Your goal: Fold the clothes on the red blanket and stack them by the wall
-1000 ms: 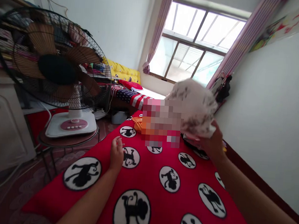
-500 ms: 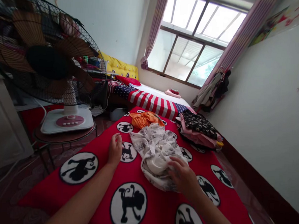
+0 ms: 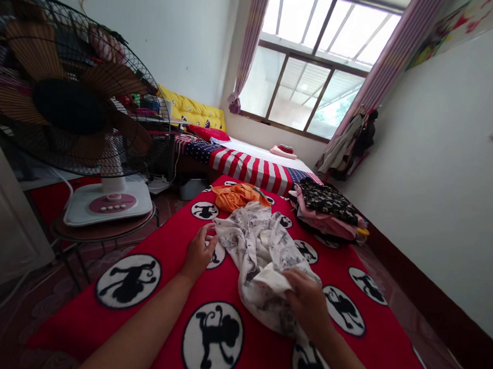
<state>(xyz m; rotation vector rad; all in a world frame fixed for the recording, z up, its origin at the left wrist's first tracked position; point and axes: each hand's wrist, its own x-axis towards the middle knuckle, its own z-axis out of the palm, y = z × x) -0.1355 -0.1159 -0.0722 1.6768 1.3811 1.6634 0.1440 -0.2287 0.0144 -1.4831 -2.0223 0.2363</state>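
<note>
A crumpled cream garment with a grey print lies on a red blanket with black-and-white monkey circles. My right hand rests on its near side, fingers closed over a pale fold. My left hand is at the garment's left edge, fingertips touching the cloth. An orange cloth lies just beyond the garment. Farther right on the blanket sits a stack of folded clothes, dark floral on top and pink beneath.
A standing electric fan on a round stool is left of the blanket. A bed with a striped flag-pattern cover lies beyond it, under a window. Clothes hang by the curtain. A white wall runs along the right.
The garment, held up in my right hand a second ago, now lies on the blanket. My left hand has moved right to its edge, and my right hand has gathered a fold.
</note>
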